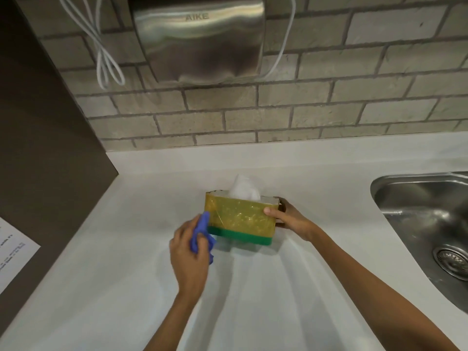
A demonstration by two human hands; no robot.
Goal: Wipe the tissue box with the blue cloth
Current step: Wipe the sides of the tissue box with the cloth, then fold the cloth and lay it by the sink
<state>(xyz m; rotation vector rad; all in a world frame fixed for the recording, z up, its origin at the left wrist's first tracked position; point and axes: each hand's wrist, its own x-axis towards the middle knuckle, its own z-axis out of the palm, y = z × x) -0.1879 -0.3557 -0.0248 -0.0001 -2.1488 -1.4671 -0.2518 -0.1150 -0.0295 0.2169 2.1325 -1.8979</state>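
We see the tissue box (240,216) standing on the white worktop (278,300), well to the left of the steel sink (420,211) and in front of the brick wall (278,117). Its near face is yellow-gold with a green band along the bottom, and a white tissue (244,187) sticks up from the slot in its top.

Our right hand (291,219) grips the end of the tissue box nearest the sink, with the thumb pressed flat on the yellow face and the fingers wrapped round behind. Our left hand (188,252) is closed around the blue cloth (201,236), bunched in the fingers, and the cloth touches the end of the tissue box farthest from the sink, at the lower corner where the green band begins. We cannot tell whether the box's base sits fully flat on the worktop, as a pale reflection shows beneath it.

Above the tissue box, on the wall, hangs a steel hand dryer (200,39) marked AIKE, with a white cable (106,62) looping beside it. Far from the sink, past the tissue box, a dark panel (38,122) carries a printed paper notice (12,252).
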